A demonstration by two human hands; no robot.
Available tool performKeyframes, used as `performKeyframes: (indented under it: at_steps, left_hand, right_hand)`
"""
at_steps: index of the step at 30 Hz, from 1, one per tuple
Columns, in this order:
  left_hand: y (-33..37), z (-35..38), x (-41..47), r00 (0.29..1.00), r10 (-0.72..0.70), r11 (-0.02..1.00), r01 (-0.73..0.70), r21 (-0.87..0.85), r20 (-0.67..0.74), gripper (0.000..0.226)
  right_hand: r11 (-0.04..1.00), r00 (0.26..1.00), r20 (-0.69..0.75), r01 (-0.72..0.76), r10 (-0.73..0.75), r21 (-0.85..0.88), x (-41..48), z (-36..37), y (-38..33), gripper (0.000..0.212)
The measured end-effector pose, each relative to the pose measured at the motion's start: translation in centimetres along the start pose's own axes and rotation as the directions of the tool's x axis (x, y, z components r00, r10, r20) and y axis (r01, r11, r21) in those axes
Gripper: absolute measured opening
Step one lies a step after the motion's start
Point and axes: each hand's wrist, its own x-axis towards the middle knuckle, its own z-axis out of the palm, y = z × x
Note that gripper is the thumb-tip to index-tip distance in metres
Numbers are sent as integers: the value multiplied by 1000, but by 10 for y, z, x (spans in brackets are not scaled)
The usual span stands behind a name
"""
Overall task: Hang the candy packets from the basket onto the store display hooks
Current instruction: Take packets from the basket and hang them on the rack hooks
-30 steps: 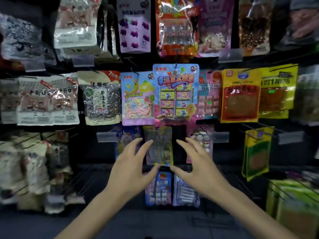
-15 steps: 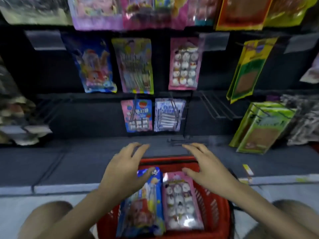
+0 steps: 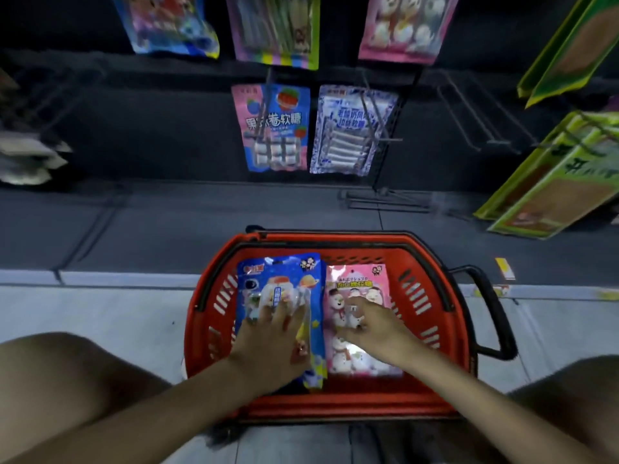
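A red basket (image 3: 432,262) stands on the floor in front of the display. Inside lie a blue candy packet (image 3: 274,279) on the left and a pink snowman candy packet (image 3: 375,279) on the right. My left hand (image 3: 268,343) lies flat on the blue packet, fingers spread. My right hand (image 3: 375,326) rests on the pink packet with its fingertips on the plastic; whether they pinch it I cannot tell. Bare display hooks (image 3: 469,115) stick out at the right.
Hung packets fill the lower rows: a pink-blue one (image 3: 274,128), a white-blue one (image 3: 351,128), and a row above. Green-yellow packets (image 3: 552,182) hang at the right. My knees flank the basket. The basket's black handle (image 3: 495,316) lies to its right.
The view dropped from the display wall to the basket. Both hands came down from in front of the hung packets and now rest on the two packets in the basket.
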Motion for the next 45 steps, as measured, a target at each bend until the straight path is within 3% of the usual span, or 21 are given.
performKeyframes:
  at_steps: [5,10,14,16,18,21,25,27,29,31,34,38,42,45]
  left_hand:
    - [-10,7,11,993,-114,964,115,-240,16,96]
    - [-32,16,29,937,-317,807,346,-478,144,86]
    - [-30,4,23,885,-383,568,451,-688,263,66]
    - [-31,3,22,874,-396,495,462,-735,282,66]
    - [-31,15,25,867,-390,402,462,-791,309,74]
    - [-32,16,23,884,-365,214,384,-898,292,106]
    - [-28,11,23,901,-342,-38,270,-962,266,101]
    - [-25,5,19,909,-333,-64,243,-968,250,85]
    - [-23,-2,15,917,-328,-75,214,-974,227,51]
    - [-21,-9,11,923,-282,-137,230,-963,261,36]
    - [-20,-15,9,923,-187,-235,291,-927,337,46]
    - [-14,-23,6,935,-103,-269,301,-915,338,56]
    - [-10,-28,5,962,-40,-355,239,-904,270,57]
    - [-5,-36,3,978,-81,-318,158,-935,193,75]
  right_hand:
    - [985,998,53,11,-20,173,5,26,-6,55]
    - [891,989,144,-89,26,445,13,42,-12,49]
    - [791,981,176,-173,84,586,19,44,-16,32]
    - [757,976,183,-205,114,621,24,46,-15,31]
    - [716,970,189,-241,153,655,27,47,-15,30]
    - [689,967,161,-253,195,679,28,43,-16,25]
    - [677,962,133,-263,239,688,26,33,-10,30]
    - [654,960,133,-266,247,709,23,28,-8,44]
    - [614,958,135,-266,251,744,21,25,-2,66]
    - [591,959,130,-258,251,764,18,21,3,69]
    - [569,964,117,-237,239,787,13,15,10,50]
    - [524,974,86,-187,212,831,2,6,16,36]
    - [453,976,124,-192,177,871,-9,3,16,69]
    - [466,987,95,-144,128,873,-21,2,17,68]
